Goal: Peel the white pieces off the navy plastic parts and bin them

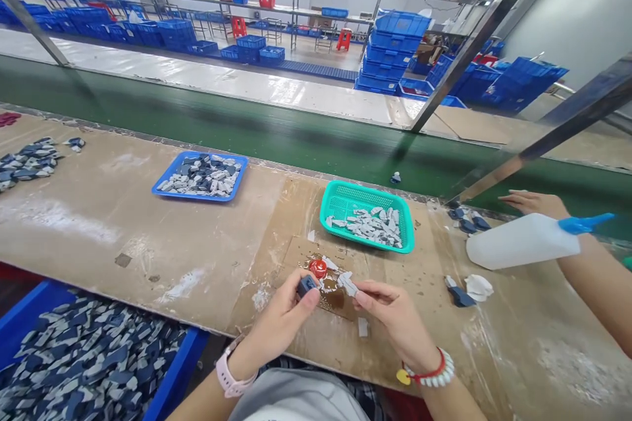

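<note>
My left hand (289, 306) pinches a small dark blue-grey plastic part (306, 285) with a recess on its upper face. Between the thumb and fingers of my right hand (390, 316) is a light grey plastic piece (347, 283), held apart from the dark part. Just beyond my hands, a round red object (318, 268) sits on a wet brown cardboard piece (291, 253). Another light grey piece (363, 327) lies on the table below my right fingers. Past them stands a green basket (326, 210) with many light grey pieces in it.
A blue tray (162, 191) of mixed parts lies left of centre. At lower left is a blue bin (170, 381) full of parts. On the right, a co-worker's arm (597, 276) reaches behind a white bottle (523, 241) with a blue nozzle. A green conveyor belt (276, 125) runs behind.
</note>
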Demonstrator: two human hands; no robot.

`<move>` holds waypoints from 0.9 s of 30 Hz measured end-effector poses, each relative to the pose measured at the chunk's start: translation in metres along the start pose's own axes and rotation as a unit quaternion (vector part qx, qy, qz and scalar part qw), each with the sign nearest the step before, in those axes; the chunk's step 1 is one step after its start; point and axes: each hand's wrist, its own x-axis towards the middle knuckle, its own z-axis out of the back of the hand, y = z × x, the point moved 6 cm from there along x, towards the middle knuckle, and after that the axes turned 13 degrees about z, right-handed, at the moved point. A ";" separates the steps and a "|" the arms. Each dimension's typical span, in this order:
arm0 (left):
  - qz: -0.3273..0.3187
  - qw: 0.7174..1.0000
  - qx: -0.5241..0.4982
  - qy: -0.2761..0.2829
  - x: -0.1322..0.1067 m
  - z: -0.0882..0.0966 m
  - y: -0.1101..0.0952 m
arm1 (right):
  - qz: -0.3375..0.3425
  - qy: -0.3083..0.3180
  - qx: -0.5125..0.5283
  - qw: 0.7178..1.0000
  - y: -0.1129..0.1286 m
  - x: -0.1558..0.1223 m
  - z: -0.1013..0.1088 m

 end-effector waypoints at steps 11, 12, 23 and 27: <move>-0.094 0.989 0.106 -0.038 0.011 -0.039 -0.037 | 0.298 -0.082 -0.185 0.933 0.074 -0.011 -0.008; -0.100 0.987 0.114 -0.047 0.011 -0.040 -0.038 | 0.314 -0.080 -0.197 0.925 0.076 -0.012 -0.011; -0.165 0.945 0.229 -0.165 0.005 -0.042 -0.035 | 0.379 0.004 -0.282 0.881 0.066 -0.035 -0.045; -0.105 0.951 0.196 -0.216 -0.012 0.002 -0.019 | 0.333 0.130 -0.259 0.897 0.061 -0.026 -0.044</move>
